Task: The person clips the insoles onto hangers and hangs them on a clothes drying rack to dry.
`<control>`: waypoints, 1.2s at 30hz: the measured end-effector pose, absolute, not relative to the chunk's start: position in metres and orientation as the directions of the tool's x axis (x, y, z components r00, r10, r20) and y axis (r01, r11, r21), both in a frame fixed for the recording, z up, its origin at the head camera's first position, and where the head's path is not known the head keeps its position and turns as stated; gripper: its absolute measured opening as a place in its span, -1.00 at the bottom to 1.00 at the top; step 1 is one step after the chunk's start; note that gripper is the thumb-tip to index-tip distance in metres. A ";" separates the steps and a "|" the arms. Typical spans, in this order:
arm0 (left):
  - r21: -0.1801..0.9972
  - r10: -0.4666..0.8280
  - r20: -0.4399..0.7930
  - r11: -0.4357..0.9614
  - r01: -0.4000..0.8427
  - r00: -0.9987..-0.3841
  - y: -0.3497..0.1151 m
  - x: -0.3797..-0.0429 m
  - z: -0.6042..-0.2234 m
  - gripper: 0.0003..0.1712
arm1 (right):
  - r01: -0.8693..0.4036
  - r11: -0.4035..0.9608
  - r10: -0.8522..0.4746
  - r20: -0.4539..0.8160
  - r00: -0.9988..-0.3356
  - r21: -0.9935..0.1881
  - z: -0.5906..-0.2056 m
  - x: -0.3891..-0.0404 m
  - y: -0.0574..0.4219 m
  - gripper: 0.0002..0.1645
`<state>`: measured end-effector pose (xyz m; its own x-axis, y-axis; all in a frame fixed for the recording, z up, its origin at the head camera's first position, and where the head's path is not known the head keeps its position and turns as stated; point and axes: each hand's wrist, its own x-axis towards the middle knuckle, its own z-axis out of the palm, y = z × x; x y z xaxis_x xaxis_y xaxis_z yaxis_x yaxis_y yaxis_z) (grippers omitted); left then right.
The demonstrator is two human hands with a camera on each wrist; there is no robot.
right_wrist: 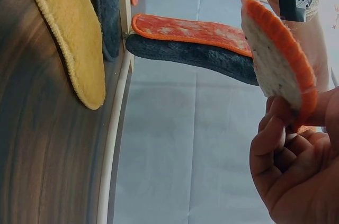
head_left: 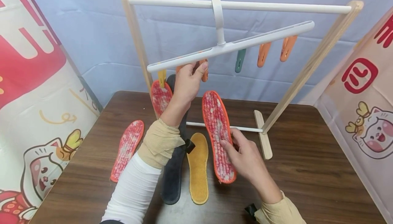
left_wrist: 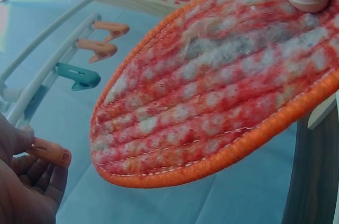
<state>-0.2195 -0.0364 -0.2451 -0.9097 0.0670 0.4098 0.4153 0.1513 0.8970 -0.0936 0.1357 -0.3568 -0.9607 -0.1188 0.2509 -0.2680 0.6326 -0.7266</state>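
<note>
My left hand (head_left: 185, 84) pinches an orange clothespin (head_left: 205, 74) under the left half of a white clip hanger (head_left: 245, 43), which hangs tilted, lower on the left. The right hand (head_left: 247, 154) grips a red-and-white insole (head_left: 216, 125) with orange edging by its side, raised below the hanger. In the left wrist view this insole's toe end stands apart from the clothespin (left_wrist: 50, 152). At the hanger's left end a yellow clothespin (head_left: 162, 79) holds a matching red insole (head_left: 160, 96). A dark insole (right_wrist: 190, 54) hangs next to it, partly behind my left hand in the head view.
On the brown table (head_left: 307, 169) lie a red insole (head_left: 129, 149), a dark insole (head_left: 172, 183) and a yellow insole (head_left: 199, 169). A wooden rack (head_left: 310, 70) carries the hanger on its white rod (head_left: 276, 8). One green clothespin (head_left: 241, 60) and two orange clothespins (head_left: 263, 55) hang at right.
</note>
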 end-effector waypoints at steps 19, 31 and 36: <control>0.882 0.075 0.452 0.115 0.458 -0.889 -0.038 -0.234 -0.259 -0.68 | -0.287 0.622 -0.129 0.266 -0.955 -0.729 -0.352 -0.097 0.132 -0.68; 0.857 0.074 0.495 0.122 0.501 -0.866 -0.037 -0.235 -0.259 -0.70 | -0.297 0.622 -0.129 0.280 -0.951 -0.725 -0.350 -0.102 0.130 -0.68; 0.857 0.077 0.495 0.124 0.501 -0.865 -0.037 -0.234 -0.258 -0.70 | -0.302 0.612 -0.127 0.286 -0.950 -0.731 -0.349 -0.103 0.129 -0.68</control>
